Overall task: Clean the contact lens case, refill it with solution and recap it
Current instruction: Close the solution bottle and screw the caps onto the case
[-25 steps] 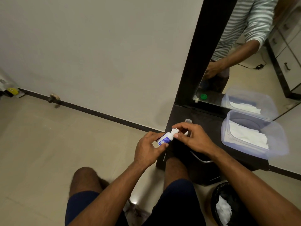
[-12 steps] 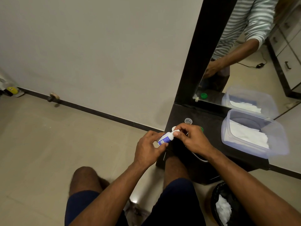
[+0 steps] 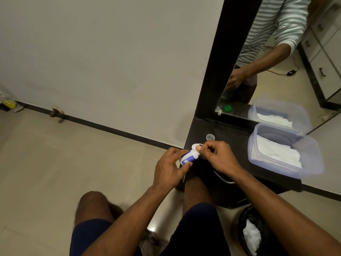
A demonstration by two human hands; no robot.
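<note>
The solution bottle (image 3: 189,157) was gripped tilted in the left hand (image 3: 170,169), steadied so its cap could be pinched by the right hand (image 3: 217,157). A case lid (image 3: 210,137) lay on the dark shelf (image 3: 236,137), just beyond.

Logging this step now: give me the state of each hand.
Left hand: closed around the solution bottle.
Right hand: fingertips pinched at the bottle's cap end; whether its grip holds the cap cannot be told.
</note>
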